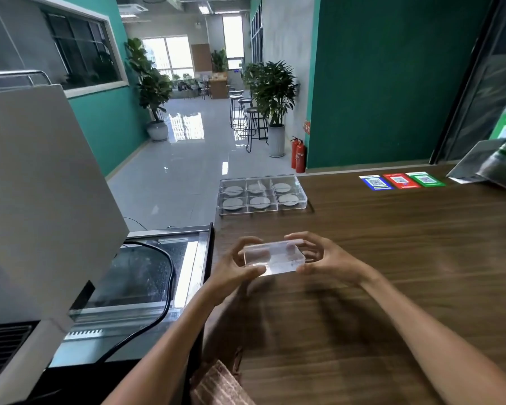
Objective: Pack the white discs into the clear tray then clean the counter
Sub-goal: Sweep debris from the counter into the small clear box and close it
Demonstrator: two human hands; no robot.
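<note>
Head view looks down over a dark wood counter (392,273) whose left edge meets a glass-topped cabinet (146,273). Both hands hold one small clear box (273,258) above the counter, near its left edge. The left hand (234,267) grips the box's left end, thumb along the near rim and fingers curled over the far side. The right hand (324,258) grips the right end in the same way, thumb at the near corner and fingers wrapped over the far edge. The box's long axis runs left to right, roughly parallel to the counter's near edge, its broad face tilted up toward the camera. Whether it holds anything cannot be told through the blurred plastic.

One clear tray (262,194) sits at the far left corner of the counter, well apart from the hands. Its long axis also runs left to right. It has six compartments, in two rows of three, and each holds one white disc (260,202) lying flat, six discs in all.

Along the far edge, toward the right, lie three QR cards (402,180) side by side: one blue, one red, one green. A clear stand (491,162) with green print is at the far right corner. A grey machine (41,200) stands left of the counter.
</note>
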